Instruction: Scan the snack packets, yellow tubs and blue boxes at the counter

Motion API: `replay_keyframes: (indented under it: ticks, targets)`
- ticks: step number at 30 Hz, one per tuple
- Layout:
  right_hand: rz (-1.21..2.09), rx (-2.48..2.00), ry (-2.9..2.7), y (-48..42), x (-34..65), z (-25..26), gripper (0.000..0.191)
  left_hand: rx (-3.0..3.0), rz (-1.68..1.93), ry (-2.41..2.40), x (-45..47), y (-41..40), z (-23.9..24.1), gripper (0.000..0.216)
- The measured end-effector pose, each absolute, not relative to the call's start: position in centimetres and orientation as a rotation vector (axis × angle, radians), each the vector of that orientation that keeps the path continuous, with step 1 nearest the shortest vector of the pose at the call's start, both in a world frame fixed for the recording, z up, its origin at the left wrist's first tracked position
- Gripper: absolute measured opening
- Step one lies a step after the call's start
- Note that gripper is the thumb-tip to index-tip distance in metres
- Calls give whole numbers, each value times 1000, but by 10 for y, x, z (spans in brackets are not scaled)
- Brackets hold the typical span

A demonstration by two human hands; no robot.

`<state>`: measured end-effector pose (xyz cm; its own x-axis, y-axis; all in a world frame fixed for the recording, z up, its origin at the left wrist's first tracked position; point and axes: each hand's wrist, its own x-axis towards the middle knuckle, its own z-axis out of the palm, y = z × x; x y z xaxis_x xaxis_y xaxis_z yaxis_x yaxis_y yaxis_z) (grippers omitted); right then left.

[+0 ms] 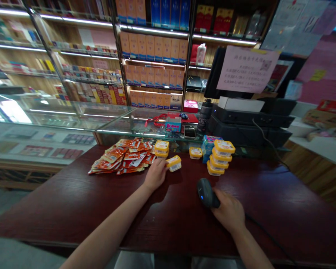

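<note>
My left hand (156, 175) grips a small plastic tub with a yellow lid (174, 163), tilted so that a barcode label faces me. Just behind that hand stand two stacked tubs (161, 148) of the same kind. In my right hand (229, 210) is a black barcode scanner (206, 193), its blue light lit and its cord trailing toward the lower right. Beyond the scanner rises a stack of several yellow-lidded tubs (220, 157). A single tub (195, 152) sits left of that stack, beside blue boxes (210, 144).
A heap of orange snack packets (123, 155) lies on the dark wooden counter (168, 209), left of my left hand. Behind are a glass display case (112, 129), a black bottle (205, 114), a phone (189, 131) and a monitor with a paper notice (246, 69). Stocked shelves line the wall.
</note>
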<state>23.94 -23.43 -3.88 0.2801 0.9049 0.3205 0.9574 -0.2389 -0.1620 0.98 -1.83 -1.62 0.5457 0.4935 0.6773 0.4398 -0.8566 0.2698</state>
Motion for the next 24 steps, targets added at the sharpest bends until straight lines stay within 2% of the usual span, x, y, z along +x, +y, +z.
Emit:
replay_keyframes:
  ticks: [13, 20, 24]
  targets:
    - [-57, -2237, -1633, -229, 240, -34, 32, 2866, 1059, 593, 124, 28, 19, 22]
    - [-67, -2230, -1633, -228, 241, -37, 36, 3003, 920, 575, 152, 43, 9, 23]
    - [-71, -2200, -1645, -228, 243, -39, 37, 2808, 1092, 655, 156, 44, -8, 25]
